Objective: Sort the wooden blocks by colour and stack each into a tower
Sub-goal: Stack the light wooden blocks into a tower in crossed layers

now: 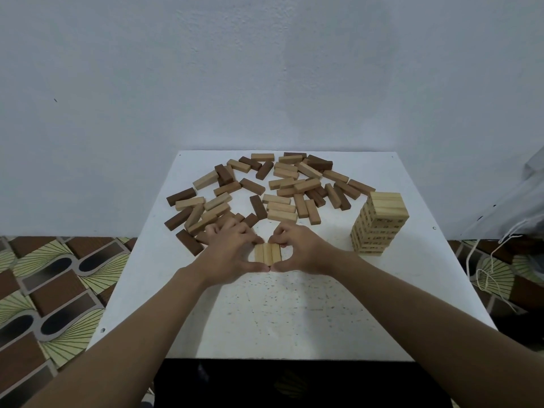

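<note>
A row of three pale blocks is seen lying flat on the tabletop, a little beyond its middle, the blocks set side by side and touching along their long faces. The row is enclosed by both hands. The left hand is curled round its left side and the right hand round its right side. The thumbs are brought together at the near ends of the blocks, where their tips touch, and the fingertips are bent in against the far ends, so that the row is pinched from both sides.

To the right, well apart from the row, a tower of pale blocks is stood near the tabletop's right edge. It is built in many layers, three blocks across its top (dark marks are printed on the side faces, too small to be read).

Beyond the hands, a loose pile of blocks is spread across the far half of the tabletop. Pale, mid-brown and dark brown pieces are mixed, lying flat at all angles, some overlapping. Its near left edge is partly covered by the left hand's fingers.

The tabletop is white and speckled, set against a plain pale wall. A patterned floor is seen on both sides, with a white cord trailing at the right.
</note>
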A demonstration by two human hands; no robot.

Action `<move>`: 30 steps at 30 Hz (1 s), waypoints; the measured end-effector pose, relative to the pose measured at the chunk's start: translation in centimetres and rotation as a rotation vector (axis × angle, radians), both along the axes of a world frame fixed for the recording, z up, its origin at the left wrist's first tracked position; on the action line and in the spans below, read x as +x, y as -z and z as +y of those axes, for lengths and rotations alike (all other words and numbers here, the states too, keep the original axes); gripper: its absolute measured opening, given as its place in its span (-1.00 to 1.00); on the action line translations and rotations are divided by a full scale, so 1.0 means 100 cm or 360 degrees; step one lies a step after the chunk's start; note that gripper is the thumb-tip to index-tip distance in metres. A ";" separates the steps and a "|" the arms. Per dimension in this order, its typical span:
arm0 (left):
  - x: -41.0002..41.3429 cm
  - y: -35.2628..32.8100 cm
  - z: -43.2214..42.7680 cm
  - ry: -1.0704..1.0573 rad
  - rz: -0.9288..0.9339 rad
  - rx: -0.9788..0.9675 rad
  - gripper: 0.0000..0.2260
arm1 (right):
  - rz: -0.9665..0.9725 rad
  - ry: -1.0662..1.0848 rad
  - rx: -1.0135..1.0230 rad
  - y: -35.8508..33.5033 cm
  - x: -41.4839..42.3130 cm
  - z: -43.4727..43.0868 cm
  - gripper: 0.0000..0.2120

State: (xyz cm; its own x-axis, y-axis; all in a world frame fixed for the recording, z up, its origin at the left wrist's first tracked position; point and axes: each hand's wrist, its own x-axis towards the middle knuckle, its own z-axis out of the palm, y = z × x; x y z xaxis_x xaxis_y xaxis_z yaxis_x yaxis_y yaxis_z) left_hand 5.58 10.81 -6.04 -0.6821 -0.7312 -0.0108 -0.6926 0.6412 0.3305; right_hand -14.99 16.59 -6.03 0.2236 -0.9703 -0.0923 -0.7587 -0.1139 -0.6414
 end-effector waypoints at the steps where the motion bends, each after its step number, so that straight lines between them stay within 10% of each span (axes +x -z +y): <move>1: -0.001 -0.001 0.000 0.0007 0.0009 0.0018 -0.43 | -0.0004 0.0003 -0.0006 0.000 0.001 0.001 -0.54; 30: -0.096 -0.166 0.018 0.0445 0.0364 -0.0288 -0.49 | 0.0108 0.0267 -0.0360 -0.179 -0.091 0.057 -0.53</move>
State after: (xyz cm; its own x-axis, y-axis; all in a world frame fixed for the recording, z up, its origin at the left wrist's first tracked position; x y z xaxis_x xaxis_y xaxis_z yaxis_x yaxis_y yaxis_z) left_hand -4.02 12.57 10.53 -0.8248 -0.4932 0.2764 -0.4049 0.8565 0.3202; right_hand -24.07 22.32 11.88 0.0589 -0.9909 0.1213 -0.8193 -0.1175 -0.5612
